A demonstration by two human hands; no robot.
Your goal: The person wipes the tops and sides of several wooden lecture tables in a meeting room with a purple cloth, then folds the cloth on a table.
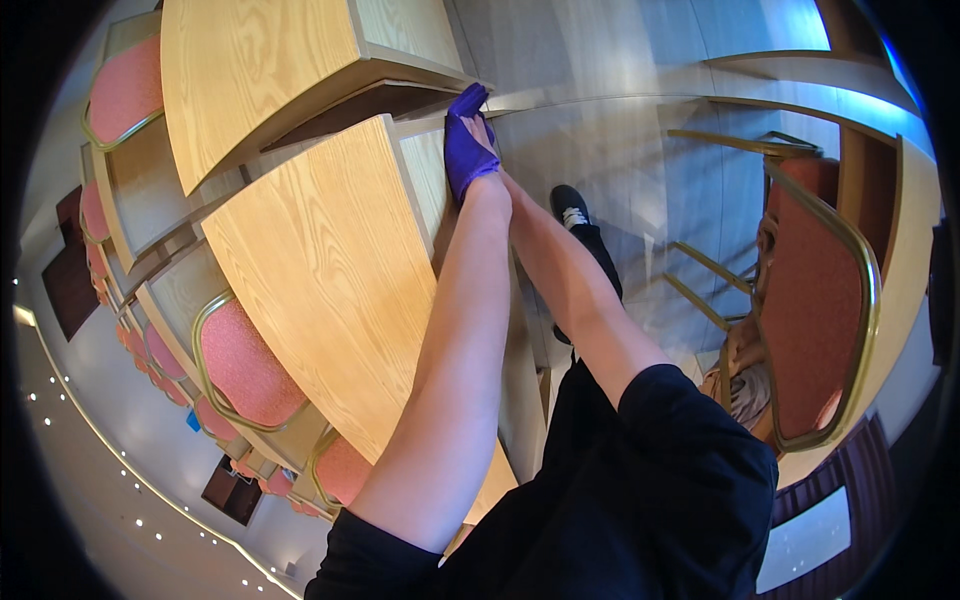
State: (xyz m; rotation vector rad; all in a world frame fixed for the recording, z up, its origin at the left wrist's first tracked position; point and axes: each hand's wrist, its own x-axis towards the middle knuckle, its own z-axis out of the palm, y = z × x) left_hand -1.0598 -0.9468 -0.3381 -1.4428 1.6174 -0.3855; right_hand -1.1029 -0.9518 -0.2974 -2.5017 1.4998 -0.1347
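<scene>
Both my arms reach forward and meet at a purple cloth (466,154), beside the end panel (424,176) of a light wood-grain table (330,255). The cloth is bunched around my left hand (486,182) and covers most of it. A few bare fingers show between its folds. My right hand (505,180) is close against the left one and mostly hidden behind the left wrist and the cloth, so its grip cannot be made out. A second wood-grain table (262,67) stands just beyond, with a dark gap between the two.
Pink padded chairs (247,360) with gold-coloured frames line the tables' left side. On the right, a red-backed chair (814,307) stands by a curved wooden counter (911,225), with crumpled fabric (750,394) beside it. My shoe (570,204) is on the grey tiled floor (600,142).
</scene>
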